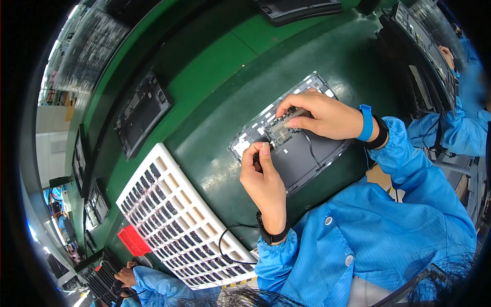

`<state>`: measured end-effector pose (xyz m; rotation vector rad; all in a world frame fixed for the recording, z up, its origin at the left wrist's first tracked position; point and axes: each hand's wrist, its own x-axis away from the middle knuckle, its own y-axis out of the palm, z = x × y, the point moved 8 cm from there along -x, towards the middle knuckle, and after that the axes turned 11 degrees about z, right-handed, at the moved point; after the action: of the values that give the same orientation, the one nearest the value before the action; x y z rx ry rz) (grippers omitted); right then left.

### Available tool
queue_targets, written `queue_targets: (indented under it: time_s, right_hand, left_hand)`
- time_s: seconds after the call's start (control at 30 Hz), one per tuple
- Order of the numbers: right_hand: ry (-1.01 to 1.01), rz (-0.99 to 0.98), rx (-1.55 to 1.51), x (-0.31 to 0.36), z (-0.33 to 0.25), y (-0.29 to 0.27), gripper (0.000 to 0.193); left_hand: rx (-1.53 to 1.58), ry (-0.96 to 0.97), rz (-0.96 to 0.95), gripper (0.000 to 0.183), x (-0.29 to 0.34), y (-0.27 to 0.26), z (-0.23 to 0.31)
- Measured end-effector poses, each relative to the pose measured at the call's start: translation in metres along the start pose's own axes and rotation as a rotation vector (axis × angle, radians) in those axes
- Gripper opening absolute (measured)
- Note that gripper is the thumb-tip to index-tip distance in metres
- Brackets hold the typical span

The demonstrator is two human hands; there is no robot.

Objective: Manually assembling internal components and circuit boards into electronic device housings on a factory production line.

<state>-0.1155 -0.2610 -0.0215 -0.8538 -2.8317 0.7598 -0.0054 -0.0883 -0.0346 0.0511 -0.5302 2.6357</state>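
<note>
The circuit board is sitting right between the two hands, over the upper-left half of a grey casing that is lying on the green bench. The right hand is covering the board's right end, while the left hand is working at its lower-left corner — both ends are getting attention here!

The board's long axis is slanting from lower left to upper right, running roughly along the casing's own long side. A dark cable is trailing from near the board's right end down across the casing's flat panel; where the cable starts is hiding beneath the right hand.

Now the grip: the right hand is pinching the board, its forefinger curling over the far edge and its thumb pressing nearer the close edge, with just the board's width between them. The left thumb and forefinger are coming nearly together at the corner — whether they are gripping the board or some small part beside it, I cannot tell.

Off to the left, a white tray is carrying rows of small black parts, and a red bin is standing just beside it.
</note>
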Motion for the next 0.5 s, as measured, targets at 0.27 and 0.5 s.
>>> queue_targets:
  time_s: [0.27, 0.5]
  right_hand:
    - [0.041, -0.022, -0.017, -0.002, 0.003, 0.001, 0.028]
    - [0.006, -0.006, -0.007, -0.003, 0.013, -0.002, 0.028]
  left_hand:
    - [-0.052, 0.071, 0.019, 0.021, -0.001, 0.002, 0.003]
    - [-0.061, 0.054, 0.011, 0.021, -0.002, 0.010, 0.000]
